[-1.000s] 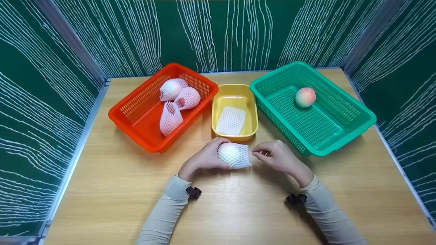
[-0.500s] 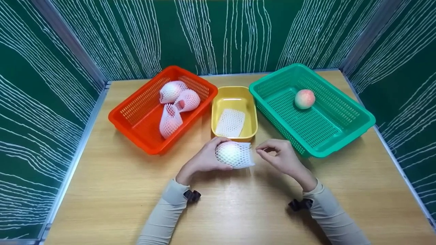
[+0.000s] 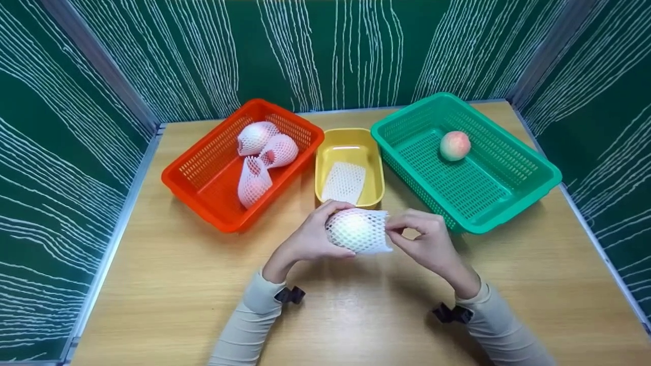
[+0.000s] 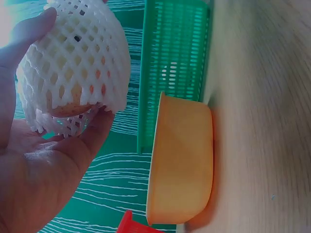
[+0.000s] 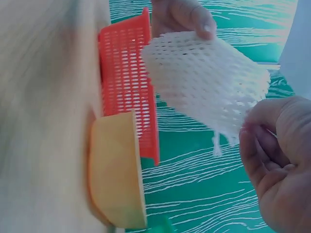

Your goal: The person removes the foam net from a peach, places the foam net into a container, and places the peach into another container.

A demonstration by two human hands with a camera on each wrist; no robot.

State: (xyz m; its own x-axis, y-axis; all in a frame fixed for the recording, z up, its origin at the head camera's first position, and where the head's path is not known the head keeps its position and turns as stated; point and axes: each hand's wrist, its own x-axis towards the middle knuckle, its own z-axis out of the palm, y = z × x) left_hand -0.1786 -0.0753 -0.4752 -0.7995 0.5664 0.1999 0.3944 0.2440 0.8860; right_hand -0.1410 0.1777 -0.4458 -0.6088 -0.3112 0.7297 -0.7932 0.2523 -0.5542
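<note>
Above the table, in front of the yellow tray, my left hand [image 3: 311, 238] grips a peach [image 4: 72, 108] wrapped in a white foam net sleeve [image 3: 356, 232]. The thumb and fingers curl round the sleeve's left end. In the left wrist view part of the peach's skin shows at the net's opening. My right hand [image 3: 424, 241] pinches the free right edge of the sleeve between thumb and forefinger, plainest in the right wrist view, where the net [image 5: 206, 80] stretches between both hands. The sleeve hides most of the peach.
An orange-red basket [image 3: 203, 211] at left holds three net-wrapped peaches [image 3: 254, 180]. The yellow tray [image 3: 376, 190] in the middle holds a flat foam net [image 3: 345, 182]. In the green basket [image 3: 488, 203] at right lies a bare peach [image 3: 455, 146]. Patterned green panels [image 3: 351, 56] stand behind.
The left hand has shifted slightly right with the wrapped peach. The right hand drew a little away from the sleeve's edge, then came back and now pinches it.
</note>
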